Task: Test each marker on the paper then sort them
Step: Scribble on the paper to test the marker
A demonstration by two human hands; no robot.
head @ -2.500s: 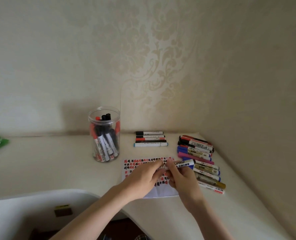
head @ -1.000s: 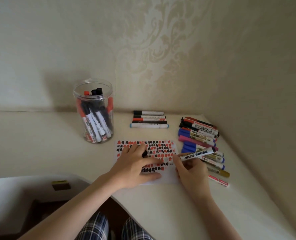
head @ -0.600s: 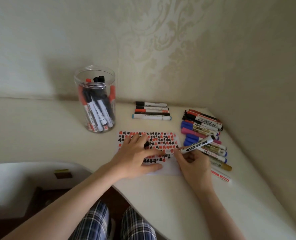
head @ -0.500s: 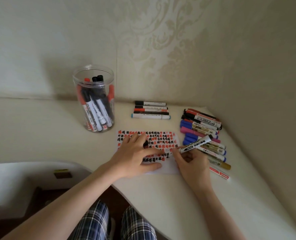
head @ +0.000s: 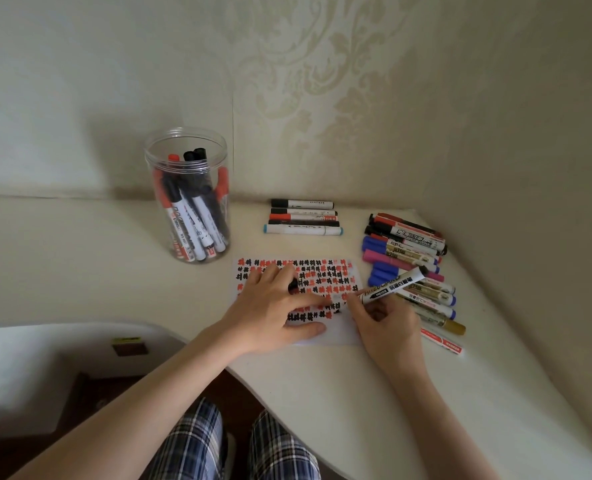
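A white paper (head: 336, 332) covered with rows of red and black marks lies on the desk. My left hand (head: 277, 310) rests flat on it, and a small black cap (head: 293, 285) shows between its fingers. My right hand (head: 386, 329) grips a white whiteboard marker (head: 391, 285) in a writing hold, its tip down on the paper's right side. A pile of mixed markers (head: 409, 258) lies to the right. Several markers lie in a row (head: 303, 221) behind the paper. A clear jar (head: 187, 195) at the back left holds several more.
The cream desk (head: 80, 271) sits in a wall corner, with walls close behind and on the right. Its curved front edge runs just below my hands. My legs in plaid trousers (head: 232, 445) are under it.
Earlier both hands held the marker above the paper. Now my left hand lies flat on the sheet with the cap, and my right hand has brought the tip down onto the paper.
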